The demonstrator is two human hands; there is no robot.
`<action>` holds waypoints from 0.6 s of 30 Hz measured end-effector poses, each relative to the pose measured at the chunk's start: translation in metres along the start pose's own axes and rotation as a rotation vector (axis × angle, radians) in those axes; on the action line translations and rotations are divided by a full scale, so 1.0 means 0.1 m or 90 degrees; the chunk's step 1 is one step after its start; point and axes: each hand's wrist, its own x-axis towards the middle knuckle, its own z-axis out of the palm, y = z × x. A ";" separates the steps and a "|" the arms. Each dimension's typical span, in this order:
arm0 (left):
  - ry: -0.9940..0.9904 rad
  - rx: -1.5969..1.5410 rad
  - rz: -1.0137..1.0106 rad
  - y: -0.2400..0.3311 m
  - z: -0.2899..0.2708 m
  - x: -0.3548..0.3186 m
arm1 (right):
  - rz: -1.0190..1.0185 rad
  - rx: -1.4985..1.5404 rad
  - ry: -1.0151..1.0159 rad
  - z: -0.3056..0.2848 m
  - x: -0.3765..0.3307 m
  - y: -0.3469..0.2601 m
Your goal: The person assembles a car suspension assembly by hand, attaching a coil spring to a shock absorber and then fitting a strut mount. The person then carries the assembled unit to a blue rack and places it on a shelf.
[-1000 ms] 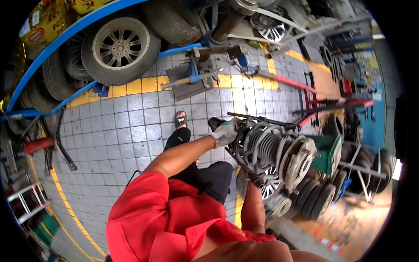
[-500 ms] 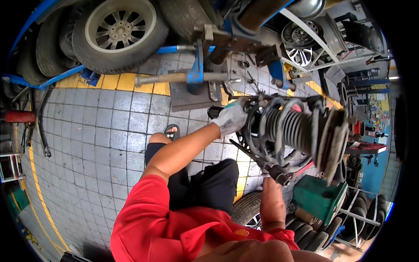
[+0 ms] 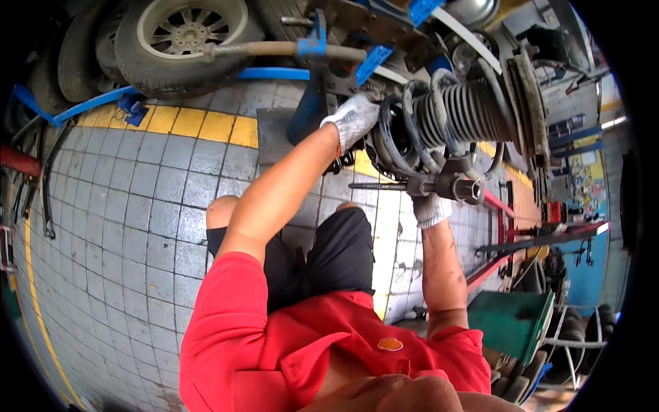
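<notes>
Head view shows a strut assembly [image 3: 456,117] — a shock absorber with a dark coil spring [image 3: 419,127] and a ribbed rubber boot [image 3: 470,110] — held up in front of the person, lying nearly horizontal in the upper right part of the picture, above the tiled floor [image 3: 137,206]. The left hand [image 3: 351,120], in a grey-white work glove, is closed around the left end of the assembly, at the spring seat, with the arm stretched far forward. The right hand [image 3: 431,206], also gloved, is closed from below on a spring compressor tool [image 3: 439,185], a threaded rod with a heavy socket-like end, which sits against the lower coils; its fingers are mostly hidden behind the tool. The person wears a red shirt [image 3: 274,343] and black shorts [image 3: 329,254], and one bare knee shows over the floor. Behind the strut stands a blue lift arm [image 3: 316,75] with a metal bar across it. A car wheel [image 3: 185,34] with a silver rim is at the top left, beyond a yellow floor stripe [image 3: 199,123]. At the lower right is a green bin [image 3: 511,323] — beside it are stacked tyres [image 3: 583,336].
</notes>
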 end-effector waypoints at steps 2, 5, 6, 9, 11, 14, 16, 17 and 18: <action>-0.004 -0.013 0.020 0.17 -0.04 -0.03 | 0.048 -0.019 0.031 0.38 -0.05 -0.13; -0.007 -0.056 0.009 0.20 -0.13 -0.02 | 0.064 -0.075 0.049 0.38 0.02 -0.05; -0.006 -0.019 0.003 0.13 -0.20 0.05 | 0.066 -0.090 0.095 0.55 0.00 -0.03; -0.054 -0.104 -0.035 0.11 -0.16 0.12 | 0.062 -0.052 0.069 0.45 -0.04 0.06; -0.062 -0.063 0.020 -0.03 -0.33 0.29 | 0.050 0.001 0.136 0.87 -0.11 -0.03; -0.059 -0.059 0.015 -0.13 -0.36 0.40 | 0.014 -0.019 0.086 0.66 -0.07 0.09; -0.046 -0.108 0.021 -0.31 -0.45 0.54 | 0.033 -0.020 0.089 0.58 -0.04 0.22; -0.055 -0.119 0.008 -0.37 -0.43 0.51 | 0.053 -0.031 0.116 0.64 -0.10 0.22; -0.068 -0.125 0.000 -0.38 -0.42 0.52 | 0.029 -0.004 0.137 0.73 -0.10 0.19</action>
